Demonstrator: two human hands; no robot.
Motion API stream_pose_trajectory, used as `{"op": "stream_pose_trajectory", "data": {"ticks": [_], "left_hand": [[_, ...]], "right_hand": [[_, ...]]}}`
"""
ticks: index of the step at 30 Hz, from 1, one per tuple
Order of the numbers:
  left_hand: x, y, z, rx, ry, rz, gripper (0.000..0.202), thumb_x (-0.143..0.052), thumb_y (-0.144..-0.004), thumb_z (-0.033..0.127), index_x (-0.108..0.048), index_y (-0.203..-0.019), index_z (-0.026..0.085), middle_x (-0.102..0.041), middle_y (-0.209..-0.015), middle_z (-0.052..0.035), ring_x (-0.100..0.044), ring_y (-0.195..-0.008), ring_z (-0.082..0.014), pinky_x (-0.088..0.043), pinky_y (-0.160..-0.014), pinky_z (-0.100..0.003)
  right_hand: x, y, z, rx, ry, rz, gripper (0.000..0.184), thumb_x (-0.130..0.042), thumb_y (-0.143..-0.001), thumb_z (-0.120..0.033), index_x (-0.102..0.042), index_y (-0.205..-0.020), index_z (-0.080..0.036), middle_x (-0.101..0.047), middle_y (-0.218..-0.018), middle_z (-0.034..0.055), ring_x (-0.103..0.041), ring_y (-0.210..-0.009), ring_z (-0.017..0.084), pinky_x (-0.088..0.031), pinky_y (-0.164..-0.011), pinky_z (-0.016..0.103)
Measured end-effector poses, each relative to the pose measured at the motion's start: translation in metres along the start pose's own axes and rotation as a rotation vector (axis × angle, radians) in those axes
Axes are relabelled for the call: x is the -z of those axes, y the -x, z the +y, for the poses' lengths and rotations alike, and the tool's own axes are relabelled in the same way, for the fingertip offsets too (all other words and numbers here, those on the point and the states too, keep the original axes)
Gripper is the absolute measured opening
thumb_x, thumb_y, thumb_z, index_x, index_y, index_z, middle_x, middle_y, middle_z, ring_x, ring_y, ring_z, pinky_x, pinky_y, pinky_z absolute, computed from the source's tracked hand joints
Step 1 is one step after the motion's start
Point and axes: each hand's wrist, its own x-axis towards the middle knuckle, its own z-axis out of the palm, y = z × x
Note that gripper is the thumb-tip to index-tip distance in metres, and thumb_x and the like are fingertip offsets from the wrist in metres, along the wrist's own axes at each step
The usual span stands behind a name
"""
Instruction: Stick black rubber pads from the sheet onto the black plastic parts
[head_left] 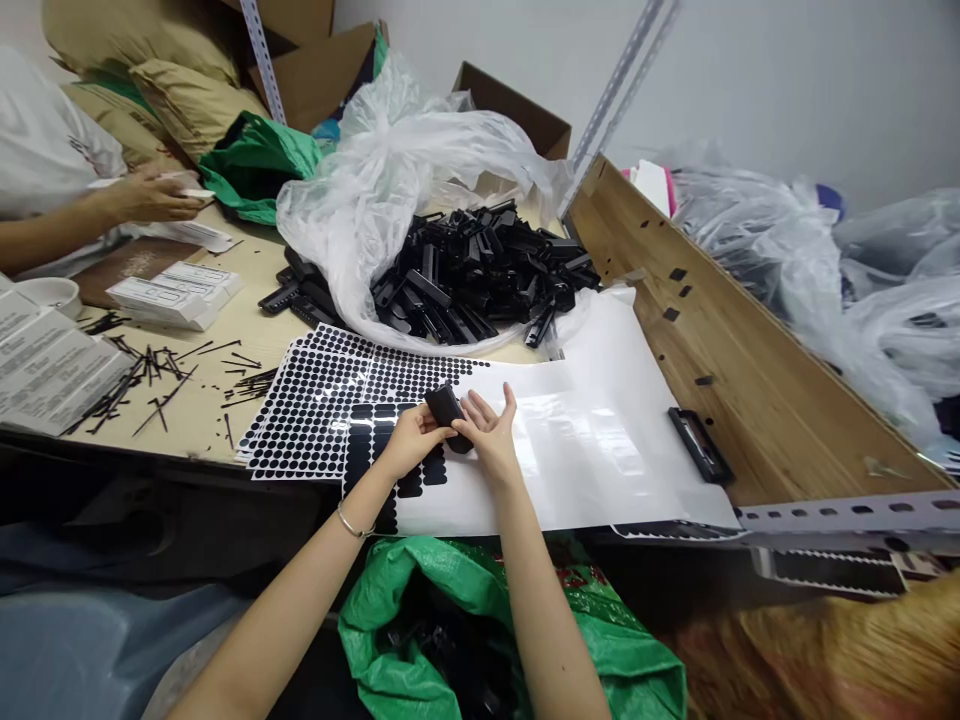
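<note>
A small black plastic part (445,403) is held tilted over the front edge of the table. My left hand (409,440) is closed on its left side, thumb and fingers pinching it. With its thumb my right hand (491,435) touches the near end of the part, while its other fingers stretch out and stand apart. Below both hands lies a sheet of black rectangular stickers (382,425) on pale backing. Stacked sheets of round black stickers (307,420) are just left of it. A white backing sheet (592,440) spreads to the right.
A clear plastic bag (345,220) spills a pile of black plastic parts (480,265). Another person's hand (161,195) holds a white item near small white boxes (176,295). A wooden board (720,360) slants at right; an open green sack (405,570) is below my arms.
</note>
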Motion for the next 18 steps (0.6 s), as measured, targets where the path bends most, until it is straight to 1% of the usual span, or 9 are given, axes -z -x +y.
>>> {"op": "stream_pose_trajectory", "data": {"ticks": [1, 4, 6, 8, 11, 12, 14, 16, 18], "left_hand": [[0.0, 0.001, 0.0, 0.005, -0.003, -0.019, 0.038, -0.084, -0.057, 0.026, -0.069, -0.09, 0.015, -0.075, -0.091, -0.0097, -0.071, -0.09, -0.0248, -0.056, -0.084, -0.038], [0.001, 0.002, 0.001, 0.022, -0.004, -0.066, 0.04, -0.085, -0.056, 0.025, -0.068, -0.091, 0.014, -0.075, -0.09, -0.009, -0.07, -0.087, -0.0227, -0.056, -0.08, -0.035], [0.001, 0.002, 0.002, 0.017, 0.023, -0.039, 0.044, -0.085, -0.057, 0.027, -0.067, -0.095, 0.015, -0.074, -0.091, -0.0087, -0.07, -0.083, -0.0211, -0.057, -0.073, -0.031], [0.001, 0.001, 0.003, -0.01, 0.09, 0.059, 0.045, -0.083, -0.06, 0.033, -0.064, -0.098, 0.015, -0.073, -0.093, -0.0076, -0.069, -0.082, -0.0193, -0.056, -0.068, -0.028], [0.002, 0.0, 0.004, -0.063, 0.197, 0.215, 0.045, -0.08, -0.066, 0.041, -0.061, -0.099, 0.017, -0.07, -0.093, -0.0045, -0.067, -0.084, -0.017, -0.055, -0.068, -0.026], [0.002, 0.0, 0.005, -0.075, 0.213, 0.237, 0.046, -0.079, -0.066, 0.042, -0.06, -0.099, 0.018, -0.069, -0.092, -0.0037, -0.066, -0.085, -0.0165, -0.055, -0.068, -0.025], [0.001, 0.0, 0.006, -0.08, 0.22, 0.238, 0.047, -0.08, -0.066, 0.042, -0.059, -0.1, 0.018, -0.068, -0.09, -0.0023, -0.065, -0.084, -0.0153, -0.055, -0.069, -0.024], [0.001, 0.0, 0.007, -0.073, 0.224, 0.235, 0.047, -0.081, -0.065, 0.042, -0.058, -0.1, 0.019, -0.067, -0.088, -0.0014, -0.065, -0.082, -0.0141, -0.054, -0.068, -0.023], [0.0, 0.001, 0.008, -0.067, 0.235, 0.247, 0.048, -0.081, -0.064, 0.043, -0.058, -0.098, 0.019, -0.067, -0.088, -0.0012, -0.065, -0.081, -0.0136, -0.054, -0.067, -0.023]], "right_hand": [[0.002, -0.001, -0.003, -0.055, -0.003, -0.081, 0.08, -0.086, -0.055, -0.029, -0.053, -0.127, -0.032, -0.067, -0.122, 0.0058, -0.061, -0.118, 0.026, -0.046, -0.104, 0.048], [0.003, 0.001, -0.009, -0.132, 0.068, -0.255, 0.05, -0.081, -0.064, -0.039, -0.068, -0.11, -0.025, -0.072, -0.111, 0.0061, -0.063, -0.111, 0.028, -0.049, -0.1, 0.047], [0.003, 0.005, -0.01, -0.055, 0.138, -0.194, 0.039, -0.071, -0.073, -0.049, -0.072, -0.104, -0.024, -0.073, -0.108, 0.0058, -0.064, -0.108, 0.027, -0.05, -0.097, 0.045], [0.004, 0.01, -0.01, 0.077, 0.254, -0.034, 0.039, -0.06, -0.081, -0.053, -0.072, -0.105, -0.025, -0.071, -0.11, 0.006, -0.063, -0.105, 0.026, -0.051, -0.091, 0.042], [0.013, 0.015, -0.009, 0.238, 0.612, 0.15, 0.032, -0.058, -0.084, -0.051, -0.075, -0.097, -0.026, -0.07, -0.102, 0.0079, -0.058, -0.101, 0.027, -0.049, -0.087, 0.043], [0.017, 0.016, -0.009, 0.26, 0.748, 0.153, 0.027, -0.061, -0.082, -0.048, -0.076, -0.09, -0.027, -0.069, -0.099, 0.008, -0.056, -0.101, 0.027, -0.047, -0.088, 0.045], [0.021, 0.018, -0.009, 0.257, 0.955, 0.072, 0.017, -0.067, -0.08, -0.042, -0.076, -0.082, -0.028, -0.068, -0.096, 0.0069, -0.054, -0.1, 0.029, -0.041, -0.09, 0.048], [0.022, 0.019, -0.008, 0.229, 1.057, -0.026, 0.008, -0.07, -0.079, -0.035, -0.075, -0.079, -0.029, -0.068, -0.098, 0.0052, -0.052, -0.099, 0.028, -0.038, -0.089, 0.05], [0.019, 0.02, -0.008, 0.212, 1.097, -0.059, 0.004, -0.069, -0.079, -0.029, -0.072, -0.076, -0.027, -0.067, -0.096, 0.0043, -0.051, -0.1, 0.028, -0.035, -0.089, 0.049]]}}
